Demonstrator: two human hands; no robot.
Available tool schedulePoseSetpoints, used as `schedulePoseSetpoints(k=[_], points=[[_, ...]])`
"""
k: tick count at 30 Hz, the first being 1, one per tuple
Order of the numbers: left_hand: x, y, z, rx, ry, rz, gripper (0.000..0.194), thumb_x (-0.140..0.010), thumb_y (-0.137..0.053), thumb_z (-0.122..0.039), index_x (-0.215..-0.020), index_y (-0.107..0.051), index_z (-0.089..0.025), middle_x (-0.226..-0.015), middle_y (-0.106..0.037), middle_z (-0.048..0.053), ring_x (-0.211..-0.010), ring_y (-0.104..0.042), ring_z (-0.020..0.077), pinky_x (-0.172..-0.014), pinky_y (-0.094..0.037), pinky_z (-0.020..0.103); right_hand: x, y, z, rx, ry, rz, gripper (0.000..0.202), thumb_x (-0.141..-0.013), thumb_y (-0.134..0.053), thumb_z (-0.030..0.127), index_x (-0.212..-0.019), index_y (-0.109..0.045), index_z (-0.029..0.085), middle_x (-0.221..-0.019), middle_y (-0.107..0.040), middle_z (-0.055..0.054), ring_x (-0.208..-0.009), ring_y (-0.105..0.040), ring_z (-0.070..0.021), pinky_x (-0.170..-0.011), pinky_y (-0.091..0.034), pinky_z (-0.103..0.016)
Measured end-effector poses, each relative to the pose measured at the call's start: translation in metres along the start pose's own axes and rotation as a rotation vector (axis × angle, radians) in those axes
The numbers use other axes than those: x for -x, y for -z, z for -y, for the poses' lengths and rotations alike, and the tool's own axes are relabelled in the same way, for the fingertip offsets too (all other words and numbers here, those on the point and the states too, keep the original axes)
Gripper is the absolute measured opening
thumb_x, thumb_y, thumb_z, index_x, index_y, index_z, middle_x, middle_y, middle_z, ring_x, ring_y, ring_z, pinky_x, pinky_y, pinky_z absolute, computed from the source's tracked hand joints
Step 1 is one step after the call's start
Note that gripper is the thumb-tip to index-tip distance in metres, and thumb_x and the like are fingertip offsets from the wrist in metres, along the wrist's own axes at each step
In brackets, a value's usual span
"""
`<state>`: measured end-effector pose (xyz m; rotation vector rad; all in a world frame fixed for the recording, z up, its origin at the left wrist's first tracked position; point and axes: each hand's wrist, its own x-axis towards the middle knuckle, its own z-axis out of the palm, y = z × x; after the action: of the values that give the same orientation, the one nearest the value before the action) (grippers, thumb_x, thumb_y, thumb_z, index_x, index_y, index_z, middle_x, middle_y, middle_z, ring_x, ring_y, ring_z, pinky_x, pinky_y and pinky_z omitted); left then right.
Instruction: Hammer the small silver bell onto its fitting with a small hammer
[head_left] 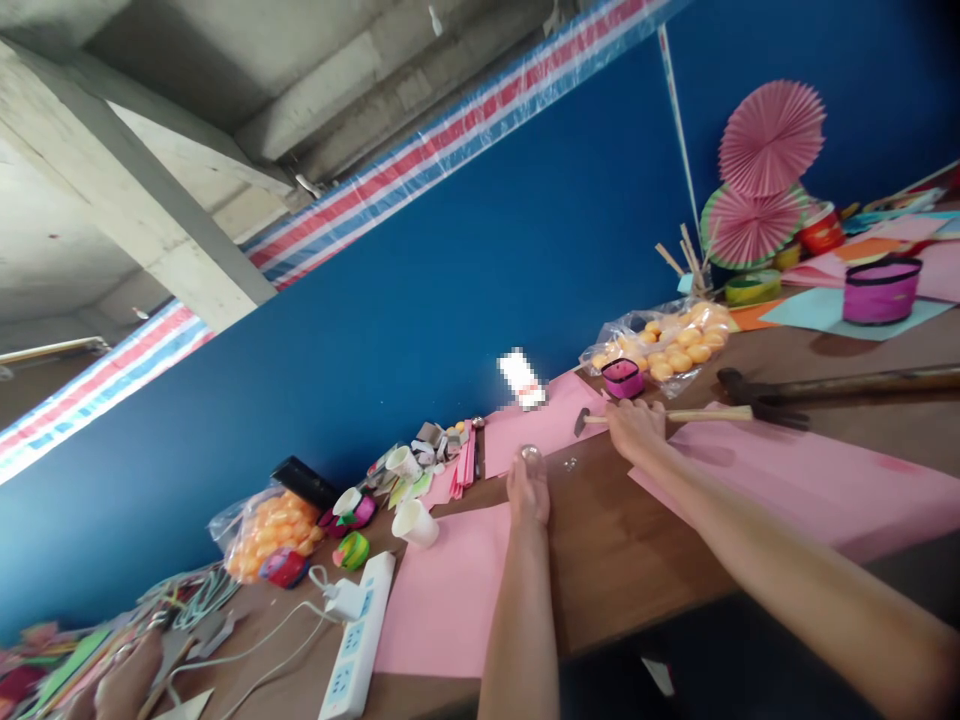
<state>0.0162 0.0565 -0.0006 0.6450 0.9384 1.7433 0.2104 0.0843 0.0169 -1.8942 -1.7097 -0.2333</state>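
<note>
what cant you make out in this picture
All in the head view:
Shiny round thing at the left hand: too small to identify
Clear bits: too small
Small hammer: part of its handle hidden by the right hand
White patch: pixelated
Power strip: cut off by bottom edge
Long wooden handle: cut off by right edge

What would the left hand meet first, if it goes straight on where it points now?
The left hand would probably come first to the pink sheet just ahead, before the blue wall. Its height above the table is unclear, so it may pass over the sheet.
</note>
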Motion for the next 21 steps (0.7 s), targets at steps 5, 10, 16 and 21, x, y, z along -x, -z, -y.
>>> schedulePoseSetpoints(k=[5, 10, 16, 21], points=[[-0.002, 0.003, 0.001, 0.111, 0.062, 0.059, 0.015, -0.081, -0.051, -0.027, -0.086, -0.062, -0.018, -0.087, -0.064, 0.005, -0.078, -0.062, 0.0116, -0.083, -0.047, 0.030, 0.002, -0.001, 0.000, -0.002, -0.015, 0.016, 0.024, -0.079, -0.042, 0.010, -0.081, -0.065, 0.018, -0.083, -0.064, -0.014, -0.081, -0.051, -0.0272, -0.068, -0.026, -0.042], [-0.001, 0.003, 0.002, 0.163, 0.067, 0.094, 0.018, -0.082, -0.050, -0.024, -0.095, -0.062, -0.019, -0.089, -0.063, 0.005, -0.077, -0.062, 0.0109, -0.083, -0.047, 0.030, 0.007, 0.003, 0.012, -0.086, 0.150, 0.011, 0.016, -0.079, -0.049, 0.022, -0.088, -0.063, 0.021, -0.096, -0.062, -0.010, -0.088, -0.048, -0.0254, -0.067, -0.031, -0.035], [0.002, 0.001, 0.000, 0.162, 0.054, 0.106, 0.023, -0.082, -0.050, -0.028, -0.100, -0.060, -0.019, -0.095, -0.063, 0.008, -0.083, -0.062, 0.0139, -0.084, -0.047, 0.031, 0.016, -0.006, 0.027, -0.302, 0.427, 0.079, 0.021, -0.083, -0.044, 0.019, -0.094, -0.061, 0.017, -0.092, -0.062, -0.007, -0.086, -0.052, -0.0187, -0.074, -0.035, -0.028], [0.005, -0.003, -0.001, 0.173, -0.019, -0.026, 0.025, -0.075, -0.057, -0.035, -0.097, -0.062, -0.023, -0.091, -0.067, 0.008, -0.096, -0.059, 0.0240, -0.084, -0.048, 0.039, 0.018, -0.012, 0.030, -0.346, 0.530, 0.181, 0.024, -0.083, -0.043, 0.020, -0.097, -0.063, 0.018, -0.092, -0.063, -0.007, -0.086, -0.054, -0.0184, -0.078, -0.036, -0.028]])
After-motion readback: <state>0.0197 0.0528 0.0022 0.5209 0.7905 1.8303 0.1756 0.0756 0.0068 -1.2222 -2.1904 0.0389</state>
